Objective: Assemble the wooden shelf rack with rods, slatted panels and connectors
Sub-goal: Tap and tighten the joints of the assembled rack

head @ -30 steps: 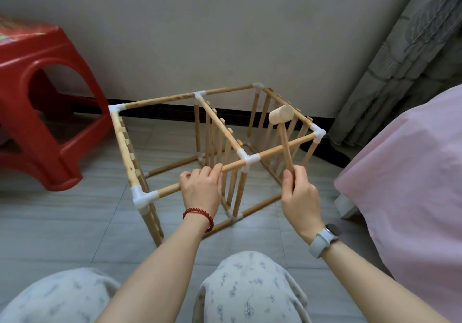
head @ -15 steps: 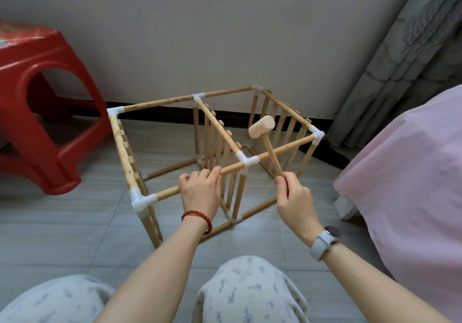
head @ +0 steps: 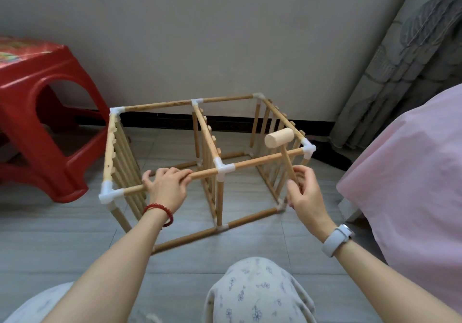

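Observation:
The wooden shelf rack (head: 160,105) stands on the floor as a box frame of rods joined by white connectors (head: 224,168), with slatted panels at the left, middle and right. My left hand (head: 166,185) grips the near top rod, left of the middle connector. My right hand (head: 303,192) holds the handle of a small wooden mallet (head: 279,137). The mallet head is raised over the near top rod, close to the right corner connector (head: 308,148).
A red plastic stool (head: 42,112) stands at the left by the wall. A pink-covered bed (head: 410,172) fills the right side, with a grey curtain (head: 410,47) behind it. My knees are at the bottom edge. The floor is grey tile.
The mallet swung down toward the middle connector half a second ago, then rose and moved right toward the right corner. My left hand stayed on the near top rod.

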